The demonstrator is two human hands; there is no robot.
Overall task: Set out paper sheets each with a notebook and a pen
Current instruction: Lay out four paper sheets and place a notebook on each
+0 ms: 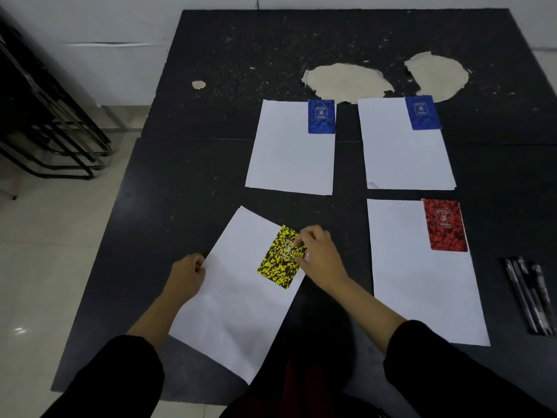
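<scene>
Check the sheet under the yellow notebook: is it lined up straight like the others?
No, it is skewed. The near-left sheet lies turned on the table, while the other three sheets lie roughly square to each other.

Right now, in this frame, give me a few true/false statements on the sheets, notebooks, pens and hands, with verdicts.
1. Four paper sheets lie on the black table. True.
2. The yellow notebook lies on a tilted sheet. True.
3. Both far notebooks are red. False: both are blue; the red notebook is near right.
4. Each sheet already has a pen. False: the pens lie bundled at the right edge.
5. The left hand holds the tilted sheet's edge; the right hand pinches the yellow notebook. True.
</scene>
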